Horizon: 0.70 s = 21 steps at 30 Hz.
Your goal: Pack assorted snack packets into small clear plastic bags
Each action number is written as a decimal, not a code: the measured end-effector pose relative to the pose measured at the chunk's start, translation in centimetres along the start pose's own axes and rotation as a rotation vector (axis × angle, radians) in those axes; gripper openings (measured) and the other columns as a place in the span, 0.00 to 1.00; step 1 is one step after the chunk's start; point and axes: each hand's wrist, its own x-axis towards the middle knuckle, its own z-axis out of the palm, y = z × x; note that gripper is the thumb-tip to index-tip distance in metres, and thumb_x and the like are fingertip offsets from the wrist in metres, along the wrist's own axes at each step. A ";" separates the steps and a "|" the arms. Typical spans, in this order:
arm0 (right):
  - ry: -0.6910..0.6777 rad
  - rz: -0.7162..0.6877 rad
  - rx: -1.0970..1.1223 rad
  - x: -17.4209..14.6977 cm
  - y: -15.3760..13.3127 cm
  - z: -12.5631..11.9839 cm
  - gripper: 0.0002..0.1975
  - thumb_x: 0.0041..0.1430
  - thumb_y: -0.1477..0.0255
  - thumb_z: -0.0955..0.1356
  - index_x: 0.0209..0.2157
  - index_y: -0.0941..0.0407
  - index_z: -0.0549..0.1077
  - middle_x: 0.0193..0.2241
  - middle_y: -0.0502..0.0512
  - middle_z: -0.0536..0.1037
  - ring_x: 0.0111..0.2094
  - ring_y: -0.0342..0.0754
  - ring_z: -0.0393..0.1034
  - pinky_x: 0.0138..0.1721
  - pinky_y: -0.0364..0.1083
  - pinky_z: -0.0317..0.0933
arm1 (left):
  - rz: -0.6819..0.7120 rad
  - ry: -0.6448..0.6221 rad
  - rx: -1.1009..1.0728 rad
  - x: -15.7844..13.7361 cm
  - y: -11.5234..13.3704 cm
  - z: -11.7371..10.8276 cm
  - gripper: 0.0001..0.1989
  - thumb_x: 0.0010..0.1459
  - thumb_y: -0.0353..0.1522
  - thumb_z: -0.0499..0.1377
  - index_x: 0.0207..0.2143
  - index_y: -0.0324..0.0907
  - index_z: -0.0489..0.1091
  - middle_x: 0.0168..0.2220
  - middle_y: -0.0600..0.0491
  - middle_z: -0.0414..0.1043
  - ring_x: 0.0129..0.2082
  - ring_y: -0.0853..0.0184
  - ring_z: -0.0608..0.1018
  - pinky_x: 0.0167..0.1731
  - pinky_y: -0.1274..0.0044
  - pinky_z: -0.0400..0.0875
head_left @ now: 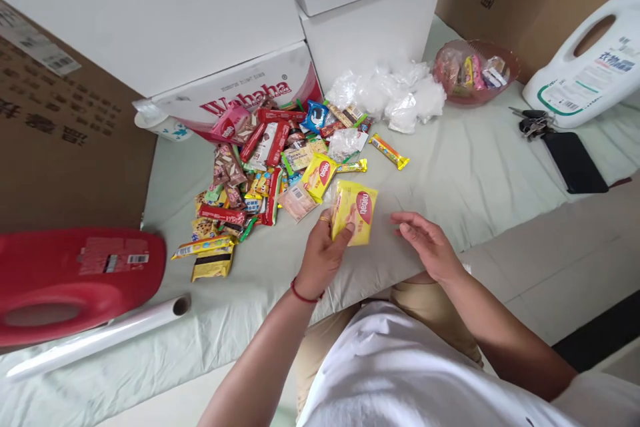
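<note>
Between the thumb and fingers of my left hand (pixel 327 247) is a yellow nabati wafer packet (pixel 356 210), its red logo facing up. A bit of clear plastic shows around the packet's left side. My right hand (pixel 429 247) is to the right of the packet, apart from it, with its fingers stretched out and nothing in them. Just beyond the held packet lies another yellow nabati packet (pixel 319 175), beside a pale pink packet (pixel 297 201). These two sit at the near edge of a heap of wrapped snacks (pixel 270 143).
Crumpled clear plastic bags (pixel 390 93) lie behind the heap, against white boxes (pixel 370 33). A pink glass bowl (pixel 453 95) holds several snacks. Right of it stand a white detergent jug (pixel 590 60), keys (pixel 535 123) and a black phone (pixel 575 161). A red jug (pixel 115 247) and plastic roll (pixel 100 340) lie left.
</note>
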 end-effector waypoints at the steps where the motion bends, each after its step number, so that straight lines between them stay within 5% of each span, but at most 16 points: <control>1: -0.053 0.024 0.115 0.2 -0.2 0.3 0.27 0.61 0.48 0.71 0.54 0.49 0.76 0.55 0.58 0.78 0.57 0.56 0.72 0.59 0.55 0.66 | -0.049 -0.050 -0.183 -0.2 0.6 0.8 0.25 0.67 0.45 0.56 0.59 0.41 0.65 0.54 0.43 0.77 0.51 0.57 0.80 0.50 0.66 0.76; 4: -0.188 0.103 0.440 0.3 -0.9 1.8 0.37 0.50 0.45 0.76 0.56 0.51 0.74 0.56 0.61 0.78 0.59 0.60 0.71 0.58 0.56 0.67 | -0.193 -0.157 -0.553 -0.9 1.2 3.6 0.29 0.63 0.48 0.61 0.60 0.43 0.65 0.55 0.44 0.76 0.53 0.56 0.80 0.52 0.66 0.74; 6: -0.122 0.155 0.577 -0.1 -1.1 2.9 0.34 0.48 0.49 0.79 0.53 0.51 0.75 0.51 0.60 0.80 0.54 0.59 0.74 0.54 0.54 0.69 | -0.277 -0.161 -0.652 -1.2 0.9 5.4 0.29 0.61 0.48 0.64 0.59 0.44 0.66 0.56 0.45 0.76 0.54 0.56 0.79 0.53 0.66 0.73; 9: 0.048 0.171 0.662 -1.0 -0.7 3.7 0.26 0.52 0.56 0.79 0.50 0.52 0.76 0.46 0.56 0.82 0.47 0.54 0.76 0.50 0.50 0.69 | -0.302 -0.180 -0.580 -1.2 0.5 7.0 0.26 0.62 0.46 0.64 0.58 0.45 0.68 0.56 0.47 0.75 0.56 0.56 0.77 0.56 0.67 0.71; 12: 0.078 0.149 0.598 -1.2 -0.3 2.4 0.21 0.55 0.59 0.78 0.46 0.53 0.77 0.42 0.55 0.82 0.42 0.51 0.76 0.46 0.48 0.69 | -0.236 -0.275 -0.309 -1.0 0.5 6.8 0.22 0.65 0.46 0.61 0.56 0.44 0.71 0.56 0.45 0.75 0.57 0.55 0.76 0.58 0.66 0.71; 14: 0.146 0.113 0.492 0.0 -0.6 -0.2 0.20 0.54 0.60 0.78 0.44 0.53 0.76 0.41 0.54 0.82 0.40 0.51 0.76 0.42 0.48 0.70 | -0.195 -0.248 -0.092 -1.3 0.1 5.3 0.21 0.65 0.47 0.59 0.53 0.43 0.72 0.55 0.44 0.75 0.55 0.54 0.77 0.55 0.65 0.73; 16: 0.307 0.038 0.361 3.1 -1.8 -4.6 0.23 0.51 0.59 0.80 0.45 0.53 0.74 0.42 0.54 0.82 0.41 0.52 0.77 0.41 0.49 0.71 | -0.139 -0.072 0.135 -2.2 -1.0 2.8 0.22 0.64 0.48 0.59 0.53 0.44 0.72 0.54 0.44 0.75 0.54 0.54 0.77 0.53 0.64 0.75; 19: 0.611 -0.178 0.105 10.8 -5.5 -13.3 0.36 0.47 0.57 0.80 0.54 0.51 0.68 0.48 0.57 0.80 0.44 0.54 0.77 0.42 0.51 0.72 | -0.100 0.180 0.406 -5.0 -4.7 -2.4 0.22 0.64 0.49 0.55 0.51 0.45 0.71 0.54 0.45 0.74 0.54 0.53 0.77 0.51 0.64 0.75; 21: 0.744 -0.328 -0.146 17.0 -8.8 -19.0 0.33 0.55 0.55 0.76 0.57 0.54 0.65 0.52 0.62 0.77 0.46 0.53 0.77 0.43 0.51 0.72 | -0.082 0.293 0.588 -7.2 -8.3 -5.8 0.22 0.64 0.49 0.54 0.50 0.45 0.72 0.52 0.44 0.74 0.54 0.51 0.76 0.52 0.60 0.74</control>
